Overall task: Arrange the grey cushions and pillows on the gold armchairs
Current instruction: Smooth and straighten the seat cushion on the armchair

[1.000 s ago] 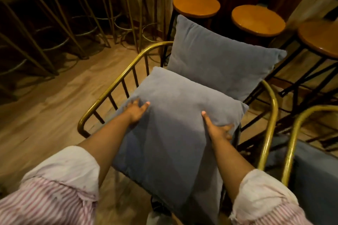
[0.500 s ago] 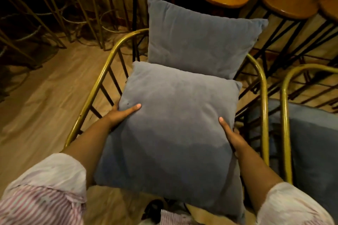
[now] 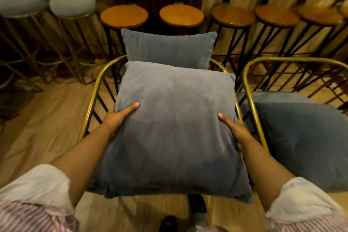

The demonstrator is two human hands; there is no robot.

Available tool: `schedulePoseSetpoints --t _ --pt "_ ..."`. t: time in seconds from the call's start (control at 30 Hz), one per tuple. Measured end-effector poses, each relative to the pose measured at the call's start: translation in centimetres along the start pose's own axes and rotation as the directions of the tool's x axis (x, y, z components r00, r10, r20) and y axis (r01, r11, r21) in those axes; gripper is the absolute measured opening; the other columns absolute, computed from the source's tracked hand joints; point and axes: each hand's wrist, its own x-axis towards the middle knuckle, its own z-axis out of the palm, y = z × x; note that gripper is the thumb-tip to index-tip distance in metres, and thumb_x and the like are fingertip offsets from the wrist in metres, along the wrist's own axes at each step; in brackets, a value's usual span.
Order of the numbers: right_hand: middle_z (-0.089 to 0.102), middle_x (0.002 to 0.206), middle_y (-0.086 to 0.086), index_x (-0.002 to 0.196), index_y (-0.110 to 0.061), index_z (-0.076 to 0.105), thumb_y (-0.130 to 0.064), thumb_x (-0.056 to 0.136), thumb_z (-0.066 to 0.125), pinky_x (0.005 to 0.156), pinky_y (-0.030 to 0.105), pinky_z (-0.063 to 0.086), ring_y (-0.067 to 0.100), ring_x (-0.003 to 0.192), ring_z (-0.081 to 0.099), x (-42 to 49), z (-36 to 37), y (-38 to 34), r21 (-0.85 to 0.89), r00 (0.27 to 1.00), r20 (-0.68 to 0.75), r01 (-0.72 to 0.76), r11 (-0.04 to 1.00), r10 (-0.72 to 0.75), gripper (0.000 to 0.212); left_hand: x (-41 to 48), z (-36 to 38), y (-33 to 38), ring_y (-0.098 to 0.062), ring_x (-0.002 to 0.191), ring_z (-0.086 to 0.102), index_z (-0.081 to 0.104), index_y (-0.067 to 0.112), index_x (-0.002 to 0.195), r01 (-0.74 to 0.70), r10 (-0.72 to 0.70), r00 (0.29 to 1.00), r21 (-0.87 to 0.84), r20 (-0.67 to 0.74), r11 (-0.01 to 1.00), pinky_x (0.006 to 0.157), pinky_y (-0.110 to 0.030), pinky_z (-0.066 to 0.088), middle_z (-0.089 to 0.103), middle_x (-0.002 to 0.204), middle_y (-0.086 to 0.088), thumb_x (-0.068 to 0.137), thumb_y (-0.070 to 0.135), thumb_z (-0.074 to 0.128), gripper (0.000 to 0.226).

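A large grey seat cushion [image 3: 175, 130] lies flat across the gold armchair [image 3: 98, 84] in the middle. My left hand [image 3: 119, 117] grips its left edge, thumb on top. My right hand [image 3: 233, 128] grips its right edge the same way. A smaller grey pillow [image 3: 167, 49] stands upright against the chair's back, just behind the cushion. To the right, a second gold armchair [image 3: 250, 88] holds another grey cushion [image 3: 303, 141] on its seat.
Several wooden-topped bar stools [image 3: 124, 16] on black legs line the back wall. Two grey padded stools [image 3: 72, 3] on gold legs stand at the back left. Wood floor [image 3: 37, 128] lies left of the chair. My dark shoes [image 3: 195, 205] show below the cushion.
The view has swung to face the chair squarely. The cushion now lies square between the armrests instead of skewed, and both hands have stayed on its side edges.
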Motion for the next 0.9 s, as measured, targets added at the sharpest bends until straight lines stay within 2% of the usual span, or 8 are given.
schedulePoseSetpoints --t 0.1,0.2,0.3,0.43,0.53,0.63,0.77,0.9 --pt "0.054 0.137 0.004 0.145 -0.024 0.039 -0.044 0.067 0.079 0.086 0.035 0.044 0.022 0.108 0.054 -2.1 -2.4 -1.4 0.059 0.995 -0.068 0.073 0.996 -0.069 0.090 -1.6 1.9 2.3 -0.028 0.127 0.050 0.041 0.021 0.142 -0.078 0.078 0.997 -0.001 0.012 0.997 0.090 -0.032 0.040 0.051 0.142 -0.003 0.069 0.048 0.077 0.085" --pt "0.052 0.138 0.001 0.146 -0.026 0.037 -0.055 0.050 0.082 0.087 0.038 0.045 0.025 0.115 0.054 -4.0 -6.3 -3.2 0.079 0.986 -0.103 0.137 0.987 -0.128 0.110 -3.2 5.4 4.5 -0.026 0.125 0.051 0.042 0.021 0.141 -0.167 0.166 0.984 0.016 0.061 0.986 0.096 -0.036 0.042 0.051 0.140 0.000 0.068 0.050 0.077 0.086" --pt "0.048 0.144 0.003 0.145 -0.030 0.035 -0.051 0.055 0.079 0.089 0.042 0.046 0.028 0.119 0.052 -5.1 -11.2 -4.6 0.105 0.982 -0.130 0.152 0.983 -0.138 0.102 -4.9 10.2 6.4 -0.019 0.116 0.051 0.045 0.018 0.139 -0.216 0.216 0.971 -0.012 0.104 0.976 0.093 -0.033 0.042 0.052 0.132 0.006 0.073 0.043 0.076 0.078" --pt "0.051 0.139 0.005 0.145 -0.024 0.036 -0.049 0.065 0.078 0.081 0.037 0.046 0.023 0.107 0.053 -5.9 -19.7 -5.6 0.093 0.965 -0.211 0.180 0.979 -0.157 0.094 -7.3 18.4 8.0 -0.026 0.121 0.054 0.046 0.019 0.139 -0.247 0.245 0.949 -0.011 0.200 0.969 0.088 -0.033 0.042 0.055 0.136 -0.004 0.072 0.044 0.076 0.077" --pt "0.050 0.141 0.008 0.145 -0.020 0.035 -0.044 0.073 0.075 0.083 0.038 0.043 0.032 0.121 0.052 -5.8 -27.3 -6.5 0.096 0.952 -0.275 0.168 0.981 -0.136 0.086 -9.6 26.2 8.9 -0.029 0.123 0.052 0.045 0.017 0.141 -0.266 0.262 0.930 -0.023 0.259 0.964 0.089 -0.034 0.042 0.053 0.139 -0.009 0.074 0.043 0.074 0.077" --pt "0.053 0.140 0.008 0.143 -0.022 0.040 -0.056 0.051 0.083 0.082 0.039 0.044 0.029 0.109 0.057 -4.9 -34.2 -7.6 0.096 0.954 -0.267 0.170 0.981 -0.139 0.107 -11.7 33.5 9.7 -0.031 0.125 0.050 0.043 0.017 0.141 -0.243 0.247 0.929 -0.047 0.275 0.969 0.094 -0.038 0.042 0.051 0.141 -0.009 0.075 0.043 0.074 0.077" --pt "0.051 0.141 0.007 0.145 -0.029 0.036 -0.043 0.074 0.075 0.082 0.038 0.043 0.022 0.100 0.052 -2.4 -42.5 -9.2 0.079 0.947 -0.288 0.171 0.982 -0.141 0.082 -13.7 41.7 10.0 -0.032 0.127 0.048 0.042 0.018 0.141 -0.212 0.221 0.933 -0.064 0.283 0.975 0.100 -0.041 0.041 0.050 0.142 -0.006 0.070 0.048 0.075 0.084" --pt "0.054 0.139 0.009 0.142 -0.026 0.042 -0.058 0.061 0.075 0.082 0.037 0.047 0.026 0.099 0.058 1.9 -48.1 -11.4 0.000 0.948 -0.278 0.164 0.986 -0.158 0.093 -13.8 48.4 10.1 -0.034 0.127 0.049 0.041 0.017 0.142 -0.183 0.200 0.959 -0.099 0.200 0.978 0.103 -0.046 0.042 0.049 0.143 -0.008 0.073 0.044 0.075 0.081"
